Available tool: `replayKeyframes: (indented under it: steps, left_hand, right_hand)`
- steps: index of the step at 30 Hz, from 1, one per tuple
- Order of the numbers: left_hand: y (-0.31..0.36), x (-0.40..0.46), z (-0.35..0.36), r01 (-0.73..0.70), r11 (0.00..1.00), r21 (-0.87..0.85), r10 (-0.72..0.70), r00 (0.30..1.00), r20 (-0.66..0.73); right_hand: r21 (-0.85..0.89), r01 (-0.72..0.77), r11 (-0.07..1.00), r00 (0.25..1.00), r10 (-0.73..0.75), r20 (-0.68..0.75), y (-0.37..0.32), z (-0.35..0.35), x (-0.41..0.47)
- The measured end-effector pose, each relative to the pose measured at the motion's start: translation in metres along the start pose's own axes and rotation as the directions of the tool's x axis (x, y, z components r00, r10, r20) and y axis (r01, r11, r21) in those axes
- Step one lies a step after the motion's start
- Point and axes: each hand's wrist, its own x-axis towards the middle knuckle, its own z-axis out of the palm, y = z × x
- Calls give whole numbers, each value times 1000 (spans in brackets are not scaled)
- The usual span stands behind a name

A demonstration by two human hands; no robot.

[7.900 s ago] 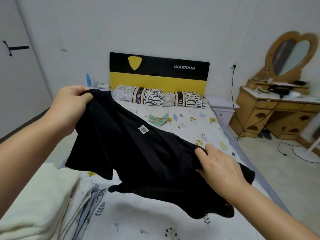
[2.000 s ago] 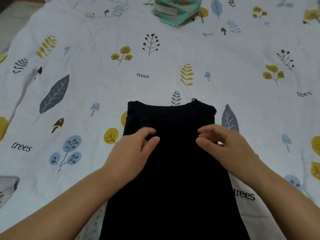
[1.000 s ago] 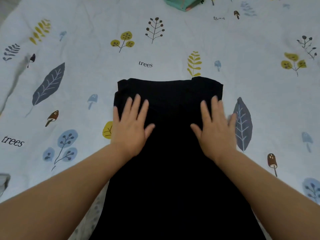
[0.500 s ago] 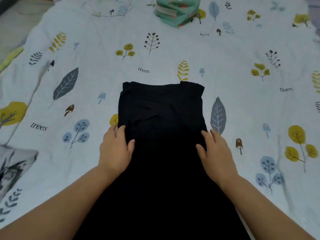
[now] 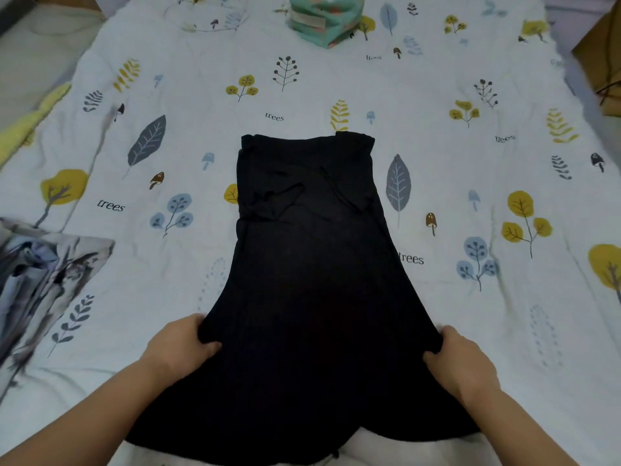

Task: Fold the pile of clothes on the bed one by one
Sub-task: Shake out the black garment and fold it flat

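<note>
Lying flat along the middle of the bed [image 5: 437, 95], the black garment [image 5: 309, 280] is held at both side edges near its lower end; the left edge is pinched by the left hand [image 5: 178, 344], thumb on top and fingers tucked under the cloth, and the right edge is pinched the same way by the right hand [image 5: 460, 361]; each grip is thus closed on the fabric. The hem nearest the viewer is spread wide, and the garment narrows toward its far end, where the sleeves are seen folded inward over the body. To the left, just beside the left forearm, a grey-and-blue patterned cloth [image 5: 40, 274] is seen at the frame's edge. Farther off, well apart from the garment, a folded teal piece [image 5: 326, 21] is set on the leaf-printed sheet.
</note>
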Motion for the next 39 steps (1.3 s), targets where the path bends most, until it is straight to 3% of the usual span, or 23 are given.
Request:
replayKeyframes:
  steps: [3, 7, 10, 13, 14, 16, 18, 19, 20, 21, 22, 24, 25, 27, 29, 32, 35, 37, 39]
  left_hand:
    - [-11, -14, -3, -40, 999, 26, 39, 999, 26]
    - [-2, -37, -12, -48, 966, 255, 94, 981, -170]
    - [25, -60, -11, -90, 917, 389, 200, 946, -254]
    - [58, -82, 1, -198, 882, 428, 318, 920, -230]
    - [66, -86, 6, -272, 871, 409, 360, 920, -155]
    - [78, -92, 13, -406, 885, 228, 373, 911, 173]
    - [82, -98, 14, -270, 954, -129, 296, 784, 545]
    - [79, -97, 16, -206, 952, -228, 303, 759, 577]
    - [74, -93, 18, -227, 942, -249, 325, 807, 494]
    - [67, -84, 22, -299, 936, -184, 343, 892, 295]
    - [59, -74, 28, -362, 929, -73, 367, 927, 72]
    - [44, -57, 42, -437, 895, 86, 445, 868, -219]
    - [38, -49, 48, -487, 857, 167, 514, 819, -253]
    - [28, -36, 62, -543, 769, 337, 614, 775, -151]
    - [18, -27, 72, -539, 694, 477, 622, 783, -21]
    - [13, -21, 74, -553, 667, 500, 585, 804, 109]
    - [11, -17, 58, -614, 638, 465, 620, 767, 164]
    - [3, -17, 47, -691, 547, 473, 718, 678, 160]
    - [-2, -20, 45, -694, 430, 577, 686, 667, 291]
  right_hand:
    - [-25, -3, 1000, 999, 5, 54, 8, 5, -13]
    - [-88, 22, 996, 988, -35, -148, 3, 5, -40]
    - [-223, 87, 971, 951, -148, -271, -21, 2, -70]
    - [-314, 232, 920, 918, -314, -243, -55, 4, -98]
    - [-301, 311, 902, 903, -379, -204, -64, 6, -106]
    - [-151, 494, 857, 858, -508, -77, -73, 15, -112]
    - [146, 553, 820, 810, -571, 135, -72, 22, -112]
    - [279, 517, 809, 799, -573, 181, -69, 23, -111]
    - [336, 487, 806, 819, -555, 145, -65, 23, -106]
    - [321, 475, 819, 855, -517, 53, -61, 24, -99]
    - [256, 474, 842, 877, -476, -59, -56, 27, -90]
    - [88, 452, 888, 883, -431, -186, -51, 40, -72]
    - [-17, 470, 883, 860, -462, -215, -52, 49, -63]
    - [-211, 525, 824, 789, -565, -241, -50, 67, -46]
    - [-315, 538, 782, 781, -603, -162, -47, 80, -35]
    - [-408, 577, 707, 765, -643, -32, -39, 90, -26]
    - [-420, 651, 633, 644, -753, -137, -28, 75, -22]
    - [-398, 691, 603, 596, -787, -157, -17, 65, -17]
    - [-459, 680, 571, 603, -792, -93, -2, 56, -14]
